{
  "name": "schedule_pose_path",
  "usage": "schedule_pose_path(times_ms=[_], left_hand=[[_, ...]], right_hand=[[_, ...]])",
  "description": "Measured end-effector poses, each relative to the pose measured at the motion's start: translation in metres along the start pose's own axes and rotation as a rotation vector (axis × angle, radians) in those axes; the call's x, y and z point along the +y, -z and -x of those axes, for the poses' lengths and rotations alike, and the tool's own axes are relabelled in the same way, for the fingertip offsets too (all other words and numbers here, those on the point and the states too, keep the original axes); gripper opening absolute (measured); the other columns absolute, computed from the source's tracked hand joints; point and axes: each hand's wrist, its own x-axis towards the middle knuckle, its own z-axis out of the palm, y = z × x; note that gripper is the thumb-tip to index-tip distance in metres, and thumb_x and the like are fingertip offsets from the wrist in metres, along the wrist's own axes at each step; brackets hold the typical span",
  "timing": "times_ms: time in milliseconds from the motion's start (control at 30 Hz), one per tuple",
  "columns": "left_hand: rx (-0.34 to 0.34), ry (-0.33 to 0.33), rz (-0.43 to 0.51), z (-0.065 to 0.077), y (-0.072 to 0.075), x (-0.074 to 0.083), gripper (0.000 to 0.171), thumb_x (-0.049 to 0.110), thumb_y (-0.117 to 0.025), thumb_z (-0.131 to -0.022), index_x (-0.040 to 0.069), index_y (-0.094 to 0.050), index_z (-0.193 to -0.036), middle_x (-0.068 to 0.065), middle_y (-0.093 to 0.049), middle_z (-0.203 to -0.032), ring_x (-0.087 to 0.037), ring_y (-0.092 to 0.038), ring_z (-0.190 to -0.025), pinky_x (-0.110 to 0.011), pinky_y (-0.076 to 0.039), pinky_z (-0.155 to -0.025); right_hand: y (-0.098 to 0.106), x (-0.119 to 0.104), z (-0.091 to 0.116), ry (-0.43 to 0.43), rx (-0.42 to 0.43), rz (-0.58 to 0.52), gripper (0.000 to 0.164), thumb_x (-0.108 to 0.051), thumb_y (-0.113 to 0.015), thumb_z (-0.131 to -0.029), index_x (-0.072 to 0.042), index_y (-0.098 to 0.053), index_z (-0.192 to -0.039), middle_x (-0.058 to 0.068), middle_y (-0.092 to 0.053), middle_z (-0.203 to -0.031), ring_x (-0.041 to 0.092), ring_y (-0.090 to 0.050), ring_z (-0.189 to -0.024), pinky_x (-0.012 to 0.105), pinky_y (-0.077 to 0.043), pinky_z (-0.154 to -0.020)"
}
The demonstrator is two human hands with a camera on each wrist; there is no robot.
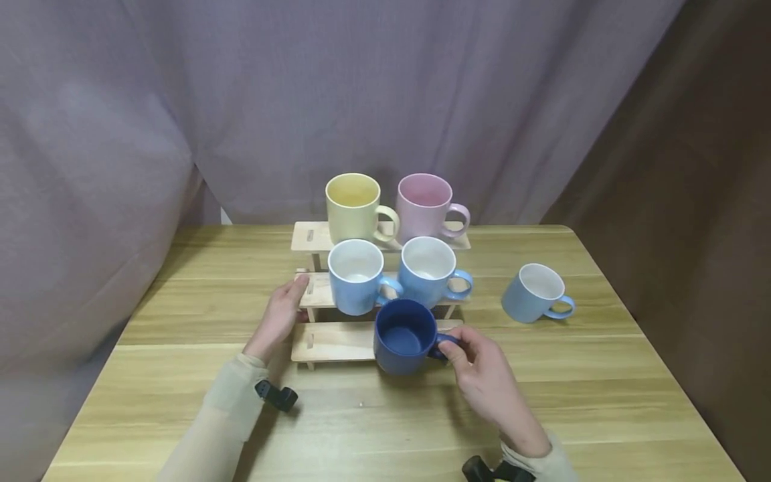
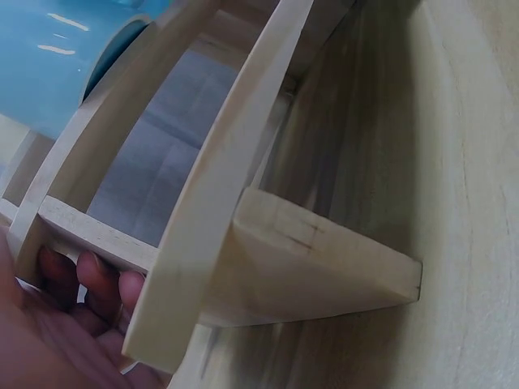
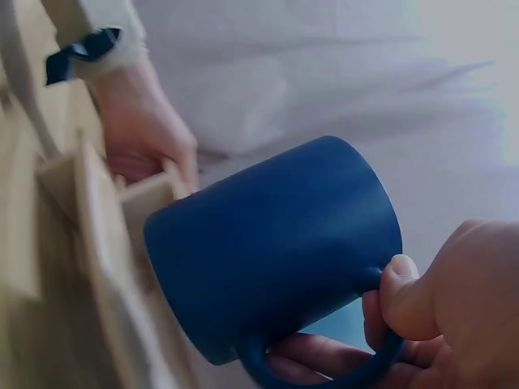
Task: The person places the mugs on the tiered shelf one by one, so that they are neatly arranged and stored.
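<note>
My right hand (image 1: 490,381) pinches the handle of a dark blue mug (image 1: 405,338), thumb on top and fingers through the loop in the right wrist view. The mug is upright and overlaps the right part of the lowest step of a three-step wooden rack (image 1: 337,343). At the rack's left end, my left hand (image 1: 280,318) grips the middle step, its fingers (image 2: 101,284) curled beneath the wood. Two light blue mugs, a left one (image 1: 354,284) and a right one (image 1: 424,271), stand on that step just behind the dark blue mug.
On the top step stand a yellow mug (image 1: 349,214) and a pink mug (image 1: 421,207). Another light blue mug (image 1: 530,298) leans tilted on the wooden table (image 1: 199,294), right of the rack. A grey curtain (image 1: 373,87) hangs behind the table, a brown one (image 1: 693,201) along its right side.
</note>
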Motion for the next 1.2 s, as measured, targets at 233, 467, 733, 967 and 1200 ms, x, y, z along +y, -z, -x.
schedule_pose_path(times_ms=[233,467,733,967,1200], left_hand=[[-0.013,-0.002,-0.006,-0.001,-0.001,0.001,0.06,0.05,-0.038,-0.103,-0.004,-0.059,-0.12,-0.015,-0.067,-0.1,-0.027,-0.065,-0.087,-0.035,-0.054,-0.077],[-0.014,-0.013,0.033,-0.001,-0.001,0.0,0.06,0.048,-0.039,-0.103,-0.006,-0.057,-0.123,-0.015,-0.068,-0.098,-0.032,-0.066,-0.091,-0.034,-0.055,-0.076],[-0.019,-0.019,0.036,-0.001,-0.001,0.0,0.06,0.047,-0.037,-0.104,-0.006,-0.057,-0.122,-0.014,-0.068,-0.096,-0.025,-0.066,-0.085,-0.035,-0.055,-0.076],[-0.03,-0.033,0.016,0.0,0.001,0.002,0.059,0.044,-0.036,-0.105,-0.007,-0.057,-0.123,-0.017,-0.068,-0.1,-0.016,-0.065,-0.082,-0.035,-0.054,-0.08],[-0.005,-0.06,-0.015,-0.001,0.002,-0.002,0.061,0.049,-0.036,-0.104,-0.005,-0.06,-0.119,-0.016,-0.069,-0.099,-0.02,-0.065,-0.085,-0.036,-0.052,-0.082]], right_hand=[[-0.028,0.003,-0.011,-0.032,-0.083,-0.031,0.005,-0.005,-0.063,-0.093,-0.007,-0.065,-0.088,0.003,-0.064,-0.087,0.015,-0.055,-0.079,0.025,-0.046,-0.069],[-0.044,0.008,-0.018,-0.016,-0.091,-0.021,0.007,-0.006,-0.065,-0.092,-0.011,-0.066,-0.087,-0.001,-0.066,-0.086,0.014,-0.057,-0.083,0.029,-0.046,-0.076],[-0.053,0.014,-0.021,-0.018,-0.061,-0.006,0.007,-0.007,-0.067,-0.091,-0.011,-0.066,-0.086,-0.003,-0.066,-0.083,0.014,-0.057,-0.08,0.028,-0.045,-0.073],[-0.058,0.015,-0.022,-0.015,-0.026,-0.01,0.006,-0.01,-0.068,-0.091,-0.009,-0.066,-0.085,0.001,-0.066,-0.08,0.013,-0.056,-0.075,0.026,-0.045,-0.068],[-0.061,0.014,-0.025,-0.007,-0.007,-0.025,0.006,-0.009,-0.068,-0.091,-0.008,-0.065,-0.086,0.005,-0.068,-0.083,0.013,-0.058,-0.076,0.026,-0.048,-0.07]])
